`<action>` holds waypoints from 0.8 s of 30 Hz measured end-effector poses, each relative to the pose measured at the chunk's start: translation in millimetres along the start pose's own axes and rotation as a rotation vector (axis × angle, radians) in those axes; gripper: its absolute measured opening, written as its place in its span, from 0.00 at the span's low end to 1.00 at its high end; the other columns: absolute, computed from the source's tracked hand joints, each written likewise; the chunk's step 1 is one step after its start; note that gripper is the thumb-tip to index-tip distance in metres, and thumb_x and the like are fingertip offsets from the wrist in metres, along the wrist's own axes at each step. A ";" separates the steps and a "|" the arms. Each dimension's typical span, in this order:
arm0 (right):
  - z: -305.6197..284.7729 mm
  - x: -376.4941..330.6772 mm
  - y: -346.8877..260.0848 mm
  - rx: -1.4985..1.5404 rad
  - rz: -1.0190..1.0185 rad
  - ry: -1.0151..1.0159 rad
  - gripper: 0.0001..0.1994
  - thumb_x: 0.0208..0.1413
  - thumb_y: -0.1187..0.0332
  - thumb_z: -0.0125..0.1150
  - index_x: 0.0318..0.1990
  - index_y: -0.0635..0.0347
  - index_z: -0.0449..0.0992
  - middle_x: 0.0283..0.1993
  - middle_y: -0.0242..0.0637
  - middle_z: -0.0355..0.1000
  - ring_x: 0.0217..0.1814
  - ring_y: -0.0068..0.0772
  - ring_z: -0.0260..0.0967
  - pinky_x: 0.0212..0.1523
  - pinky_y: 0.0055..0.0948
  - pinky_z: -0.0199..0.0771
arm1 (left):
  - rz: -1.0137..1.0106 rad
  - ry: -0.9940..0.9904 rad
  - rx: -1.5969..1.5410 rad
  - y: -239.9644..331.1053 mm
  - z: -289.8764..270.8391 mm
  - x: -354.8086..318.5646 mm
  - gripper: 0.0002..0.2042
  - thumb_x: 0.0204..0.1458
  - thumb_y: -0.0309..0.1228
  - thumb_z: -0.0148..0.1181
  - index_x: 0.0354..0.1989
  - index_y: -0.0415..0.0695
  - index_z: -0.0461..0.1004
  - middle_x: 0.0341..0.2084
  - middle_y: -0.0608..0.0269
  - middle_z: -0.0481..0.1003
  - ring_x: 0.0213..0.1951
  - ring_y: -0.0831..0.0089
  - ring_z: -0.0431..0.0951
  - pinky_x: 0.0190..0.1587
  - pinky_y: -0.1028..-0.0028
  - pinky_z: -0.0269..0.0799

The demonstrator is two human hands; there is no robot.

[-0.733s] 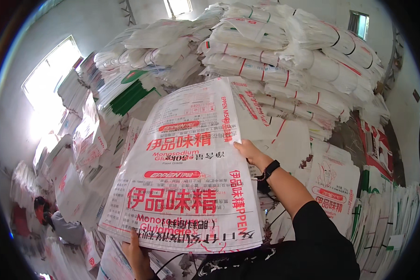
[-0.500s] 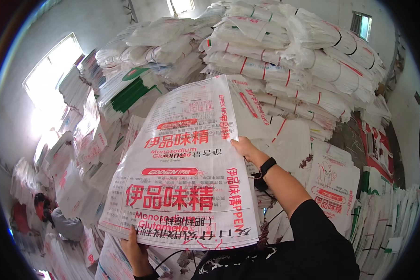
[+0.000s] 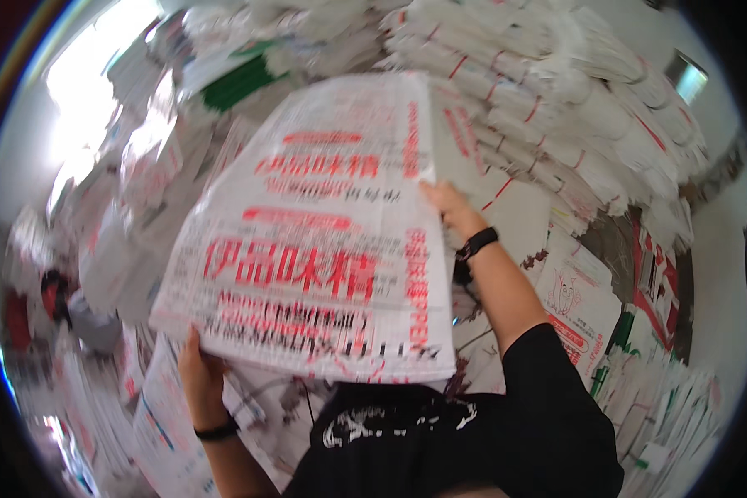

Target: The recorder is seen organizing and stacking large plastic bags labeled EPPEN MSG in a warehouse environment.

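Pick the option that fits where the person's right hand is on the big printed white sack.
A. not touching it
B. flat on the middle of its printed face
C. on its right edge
C: the right hand grips the right edge of the sack, while the left hand holds its bottom edge.

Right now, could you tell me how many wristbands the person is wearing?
2: a black watch-like band on the right wrist, beside the white woven sack with red print, and a thin black band on the left wrist below it.
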State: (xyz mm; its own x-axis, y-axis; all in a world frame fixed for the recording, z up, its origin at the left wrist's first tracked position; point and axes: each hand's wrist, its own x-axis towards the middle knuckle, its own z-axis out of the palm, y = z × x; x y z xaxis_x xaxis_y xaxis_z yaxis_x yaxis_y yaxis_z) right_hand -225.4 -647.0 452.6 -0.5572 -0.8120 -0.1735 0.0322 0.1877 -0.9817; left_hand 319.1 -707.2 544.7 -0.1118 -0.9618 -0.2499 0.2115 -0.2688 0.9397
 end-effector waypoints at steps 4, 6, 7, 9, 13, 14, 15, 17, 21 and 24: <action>-8.9 -32.3 -24.9 0.104 0.073 -0.167 0.23 0.63 0.60 0.55 0.58 0.68 0.66 0.42 0.39 0.75 0.34 0.28 0.77 0.27 0.29 0.79 | -0.011 -0.008 0.106 4.2 13.7 -1.1 0.21 0.62 0.47 0.52 0.41 0.36 0.72 0.24 0.56 0.79 0.16 0.73 0.78 0.11 0.81 0.68; 1.4 -77.9 -56.2 0.020 0.151 -0.203 0.29 0.62 0.61 0.56 0.65 0.65 0.57 0.44 0.41 0.74 0.33 0.29 0.77 0.27 0.29 0.80 | -0.017 -0.002 0.139 9.4 8.3 -5.3 0.22 0.62 0.47 0.52 0.40 0.35 0.72 0.23 0.54 0.79 0.14 0.73 0.77 0.10 0.81 0.67; 4.1 -96.8 -64.6 -0.004 0.161 -0.216 0.31 0.62 0.60 0.56 0.67 0.64 0.53 0.45 0.41 0.73 0.34 0.29 0.77 0.27 0.28 0.80 | -0.012 -0.038 0.188 12.2 7.3 -6.1 0.23 0.62 0.47 0.51 0.39 0.33 0.72 0.22 0.51 0.79 0.13 0.73 0.76 0.10 0.81 0.66; 2.9 -132.4 -73.5 -0.027 0.164 -0.244 0.32 0.63 0.60 0.55 0.69 0.62 0.51 0.44 0.42 0.74 0.34 0.30 0.77 0.27 0.29 0.80 | 0.003 -0.002 0.165 12.3 5.5 -6.2 0.24 0.62 0.47 0.51 0.38 0.31 0.71 0.17 0.52 0.77 0.10 0.73 0.74 0.09 0.81 0.66; 33.9 -200.8 -85.6 -0.197 0.108 -0.343 0.33 0.62 0.64 0.57 0.69 0.63 0.50 0.45 0.45 0.73 0.33 0.30 0.76 0.26 0.24 0.78 | -0.009 0.019 0.175 8.8 -9.2 -4.1 0.24 0.61 0.48 0.53 0.34 0.33 0.71 0.12 0.57 0.74 0.08 0.74 0.71 0.09 0.81 0.65; 37.8 -210.8 -79.9 -0.138 0.087 -0.287 0.32 0.61 0.65 0.57 0.69 0.64 0.51 0.44 0.44 0.74 0.32 0.28 0.76 0.26 0.23 0.77 | -0.009 0.008 0.165 8.5 -10.7 -2.8 0.23 0.60 0.48 0.54 0.33 0.33 0.71 0.11 0.58 0.73 0.08 0.75 0.71 0.09 0.81 0.65; 39.0 -219.2 -74.5 -0.078 0.067 -0.226 0.32 0.61 0.67 0.58 0.68 0.64 0.52 0.43 0.44 0.75 0.31 0.27 0.76 0.25 0.22 0.76 | -0.012 -0.010 0.156 5.8 -11.0 -1.4 0.23 0.60 0.48 0.54 0.32 0.34 0.71 0.11 0.58 0.73 0.08 0.75 0.71 0.09 0.81 0.64; 33.9 -227.5 -68.4 -0.065 0.089 -0.206 0.30 0.61 0.68 0.57 0.68 0.65 0.53 0.40 0.42 0.75 0.30 0.25 0.75 0.25 0.21 0.75 | -0.009 -0.006 0.148 2.2 -10.7 1.6 0.22 0.60 0.47 0.55 0.32 0.34 0.71 0.11 0.60 0.72 0.08 0.75 0.70 0.10 0.81 0.64; 30.9 -230.0 -55.3 0.096 0.114 -0.054 0.27 0.61 0.69 0.56 0.65 0.66 0.57 0.34 0.37 0.75 0.26 0.21 0.73 0.23 0.20 0.73 | 0.028 -0.004 0.091 -3.5 -10.5 9.3 0.19 0.59 0.45 0.56 0.30 0.37 0.72 0.09 0.64 0.69 0.08 0.76 0.68 0.11 0.79 0.61; 25.4 -221.9 -43.1 0.197 0.055 0.021 0.26 0.62 0.70 0.55 0.65 0.68 0.56 0.37 0.40 0.75 0.28 0.24 0.74 0.25 0.22 0.75 | 0.014 -0.013 0.017 -9.4 -7.5 12.7 0.17 0.60 0.43 0.55 0.28 0.41 0.74 0.08 0.68 0.67 0.08 0.79 0.65 0.11 0.79 0.59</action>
State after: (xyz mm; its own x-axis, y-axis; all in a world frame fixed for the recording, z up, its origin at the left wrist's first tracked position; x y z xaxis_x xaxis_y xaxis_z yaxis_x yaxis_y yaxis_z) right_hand -82.1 -488.9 531.4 -0.5670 -0.7916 -0.2276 0.2237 0.1180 -0.9675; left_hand 322.9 -717.3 530.9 -0.1219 -0.9647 -0.2334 0.1962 -0.2539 0.9471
